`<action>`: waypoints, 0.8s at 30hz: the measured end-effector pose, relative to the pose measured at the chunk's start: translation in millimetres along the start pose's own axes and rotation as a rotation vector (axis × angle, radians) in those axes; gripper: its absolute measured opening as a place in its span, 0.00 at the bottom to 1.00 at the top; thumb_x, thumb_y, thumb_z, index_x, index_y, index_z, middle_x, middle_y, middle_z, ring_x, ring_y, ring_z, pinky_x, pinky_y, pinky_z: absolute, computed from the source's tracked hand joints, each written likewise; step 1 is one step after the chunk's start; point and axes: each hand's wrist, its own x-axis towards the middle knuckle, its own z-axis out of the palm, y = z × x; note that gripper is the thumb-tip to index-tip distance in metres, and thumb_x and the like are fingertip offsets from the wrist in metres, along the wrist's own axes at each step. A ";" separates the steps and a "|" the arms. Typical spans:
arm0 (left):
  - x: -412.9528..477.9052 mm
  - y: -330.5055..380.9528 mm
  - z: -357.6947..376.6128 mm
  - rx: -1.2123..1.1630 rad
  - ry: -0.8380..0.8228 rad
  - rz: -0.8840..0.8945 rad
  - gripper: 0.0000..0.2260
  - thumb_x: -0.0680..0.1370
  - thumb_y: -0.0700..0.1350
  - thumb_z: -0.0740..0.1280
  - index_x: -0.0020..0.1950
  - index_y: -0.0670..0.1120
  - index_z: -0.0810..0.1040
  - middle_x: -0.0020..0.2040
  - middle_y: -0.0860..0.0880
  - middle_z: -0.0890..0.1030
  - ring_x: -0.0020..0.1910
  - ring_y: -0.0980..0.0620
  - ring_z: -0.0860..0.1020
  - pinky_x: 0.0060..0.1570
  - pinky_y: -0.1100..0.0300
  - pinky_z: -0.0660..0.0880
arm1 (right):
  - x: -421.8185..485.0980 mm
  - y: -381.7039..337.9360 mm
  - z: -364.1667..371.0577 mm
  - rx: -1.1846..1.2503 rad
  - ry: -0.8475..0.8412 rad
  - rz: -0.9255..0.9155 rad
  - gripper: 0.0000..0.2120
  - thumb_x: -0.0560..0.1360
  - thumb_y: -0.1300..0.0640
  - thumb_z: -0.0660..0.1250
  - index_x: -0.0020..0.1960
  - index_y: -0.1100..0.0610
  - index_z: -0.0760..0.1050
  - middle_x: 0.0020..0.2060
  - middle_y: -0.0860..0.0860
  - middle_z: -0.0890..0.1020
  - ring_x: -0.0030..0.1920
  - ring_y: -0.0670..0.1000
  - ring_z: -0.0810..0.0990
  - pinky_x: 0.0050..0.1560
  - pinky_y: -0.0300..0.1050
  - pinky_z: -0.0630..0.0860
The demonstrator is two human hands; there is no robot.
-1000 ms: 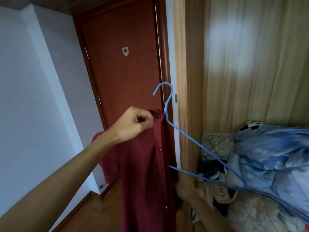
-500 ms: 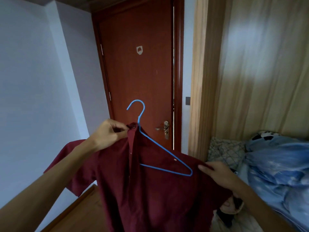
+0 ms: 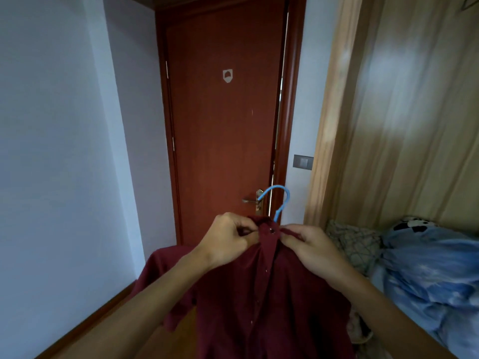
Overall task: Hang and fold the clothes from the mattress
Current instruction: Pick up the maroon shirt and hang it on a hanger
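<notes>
A dark red button-up shirt hangs in front of me on a blue hanger. Only the hanger's hook shows above the collar; its arms are hidden inside the shirt. My left hand pinches the left side of the collar beside the top button. My right hand pinches the right side of the collar. The two hands sit close together at the neck. At the lower right lies the mattress with a pile of clothes partly hidden behind the shirt.
A red-brown door with a metal handle stands straight ahead. Beige curtains hang on the right. A blue quilt and a patterned pillow lie on the bed. A white wall runs along the left.
My right hand has come up from the shirt's right shoulder to the collar. The hanger's arms have slipped inside the shirt. The shirt now hangs lower and more centred.
</notes>
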 end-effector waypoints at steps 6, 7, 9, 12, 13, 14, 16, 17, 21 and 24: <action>-7.0 -16.2 -1.2 -0.238 0.022 -0.041 0.08 0.72 0.47 0.70 0.40 0.42 0.84 0.38 0.41 0.83 0.37 0.55 0.76 0.39 0.52 0.73 | -13.0 -27.2 -8.9 -0.096 -0.158 0.075 0.19 0.81 0.52 0.61 0.71 0.41 0.66 0.42 0.48 0.84 0.41 0.36 0.82 0.44 0.29 0.71; -6.7 -19.5 -6.5 -0.285 0.053 -0.044 0.09 0.72 0.46 0.70 0.39 0.41 0.84 0.38 0.38 0.82 0.37 0.54 0.76 0.39 0.52 0.72 | -13.9 -19.8 -17.5 -0.221 -0.109 0.036 0.21 0.81 0.51 0.61 0.73 0.43 0.65 0.39 0.46 0.82 0.40 0.36 0.81 0.44 0.30 0.70; -6.9 -24.6 -17.3 -0.373 0.089 -0.044 0.07 0.72 0.43 0.70 0.40 0.41 0.84 0.39 0.35 0.81 0.38 0.50 0.75 0.41 0.53 0.70 | -16.3 2.5 -33.2 -0.614 0.035 -0.185 0.18 0.79 0.46 0.63 0.67 0.45 0.72 0.34 0.39 0.76 0.39 0.40 0.77 0.44 0.36 0.68; -9.3 -27.9 -23.1 -0.429 0.008 -0.018 0.05 0.73 0.41 0.70 0.41 0.40 0.85 0.40 0.32 0.82 0.38 0.47 0.76 0.41 0.53 0.71 | -16.1 34.4 -43.9 -0.924 0.086 -0.310 0.22 0.76 0.33 0.54 0.54 0.45 0.79 0.36 0.36 0.66 0.41 0.46 0.72 0.44 0.43 0.66; -10.6 -27.9 -21.2 -0.415 -0.029 -0.002 0.06 0.74 0.41 0.70 0.41 0.39 0.85 0.39 0.34 0.82 0.37 0.49 0.76 0.39 0.54 0.71 | -15.3 42.0 -45.7 -0.933 0.085 -0.329 0.26 0.76 0.31 0.50 0.49 0.45 0.81 0.36 0.38 0.65 0.40 0.46 0.70 0.42 0.44 0.66; -11.4 -28.0 -18.3 -0.397 -0.054 0.011 0.07 0.74 0.40 0.70 0.40 0.37 0.84 0.36 0.37 0.82 0.36 0.50 0.75 0.37 0.55 0.70 | -15.3 46.4 -46.2 -0.928 0.089 -0.355 0.30 0.77 0.29 0.47 0.44 0.46 0.81 0.36 0.39 0.65 0.40 0.46 0.69 0.41 0.44 0.66; -10.1 -30.2 -10.7 -0.356 -0.075 0.035 0.08 0.75 0.40 0.70 0.40 0.36 0.82 0.34 0.38 0.79 0.34 0.52 0.73 0.34 0.51 0.69 | -17.5 44.3 -41.4 -0.864 0.040 -0.349 0.33 0.75 0.26 0.45 0.40 0.48 0.80 0.36 0.42 0.70 0.40 0.44 0.71 0.41 0.46 0.70; -8.8 -30.0 -6.5 -0.340 -0.086 0.050 0.07 0.75 0.39 0.70 0.40 0.36 0.82 0.35 0.37 0.80 0.35 0.52 0.74 0.35 0.47 0.70 | -19.4 38.3 -36.9 -0.762 -0.022 -0.303 0.34 0.74 0.26 0.47 0.41 0.51 0.79 0.37 0.44 0.74 0.41 0.44 0.74 0.43 0.47 0.72; -2.4 -8.6 18.3 -0.297 -0.179 0.193 0.05 0.77 0.38 0.69 0.46 0.41 0.85 0.42 0.47 0.86 0.43 0.54 0.83 0.45 0.50 0.78 | -22.1 14.1 -26.1 -0.493 -0.166 -0.193 0.33 0.75 0.28 0.54 0.41 0.58 0.76 0.35 0.53 0.80 0.38 0.52 0.79 0.43 0.50 0.75; 8.0 20.0 38.8 -0.319 -0.204 0.290 0.07 0.79 0.41 0.67 0.51 0.45 0.85 0.45 0.50 0.86 0.46 0.52 0.84 0.47 0.49 0.80 | -29.9 -3.7 -46.0 -0.394 -0.082 -0.114 0.36 0.68 0.23 0.57 0.39 0.56 0.76 0.33 0.49 0.78 0.34 0.49 0.75 0.41 0.49 0.73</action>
